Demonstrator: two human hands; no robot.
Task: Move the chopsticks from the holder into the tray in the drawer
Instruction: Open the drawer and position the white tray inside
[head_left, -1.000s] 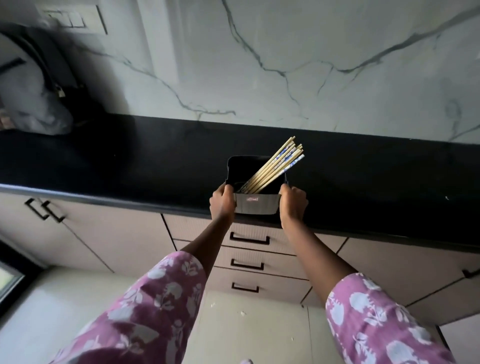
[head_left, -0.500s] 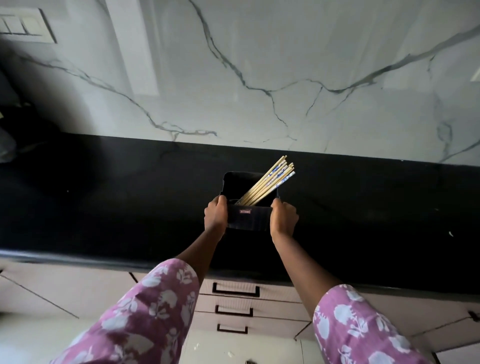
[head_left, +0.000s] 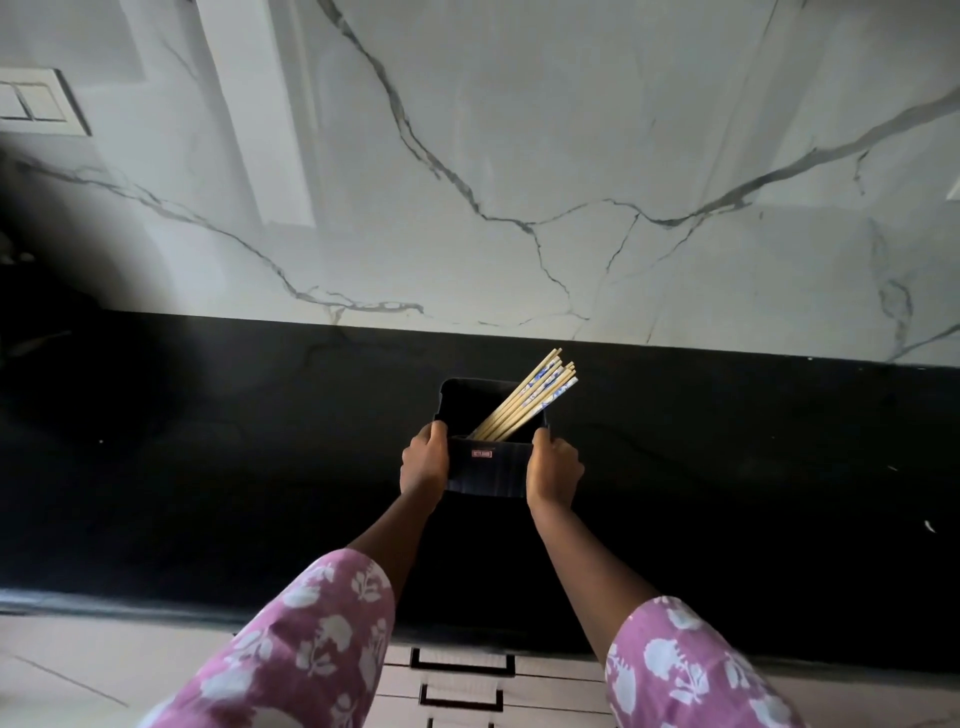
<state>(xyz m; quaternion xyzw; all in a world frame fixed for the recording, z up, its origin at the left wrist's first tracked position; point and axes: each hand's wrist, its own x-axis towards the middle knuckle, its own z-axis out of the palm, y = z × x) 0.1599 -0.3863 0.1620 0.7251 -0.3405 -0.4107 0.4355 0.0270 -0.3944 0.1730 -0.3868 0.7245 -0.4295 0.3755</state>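
Observation:
A dark square holder (head_left: 488, 470) with a small red label stands on the black counter (head_left: 208, 467). Several pale wooden chopsticks (head_left: 524, 402) with blue-patterned tops lean in it toward the back right. My left hand (head_left: 425, 460) grips the holder's left side and my right hand (head_left: 553, 470) grips its right side. Below the counter edge the drawers (head_left: 462, 675) with black handles are shut; no tray shows.
A white marble wall (head_left: 519, 156) with grey veins rises behind the counter. A switch plate (head_left: 36, 101) is on the wall at upper left. Pink floral sleeves cover both my arms. A dark shape sits at the far left of the counter.
The holder, held in both hands, has moved from the counter's front edge farther back onto the counter. The view has tilted up, so fewer drawers show.

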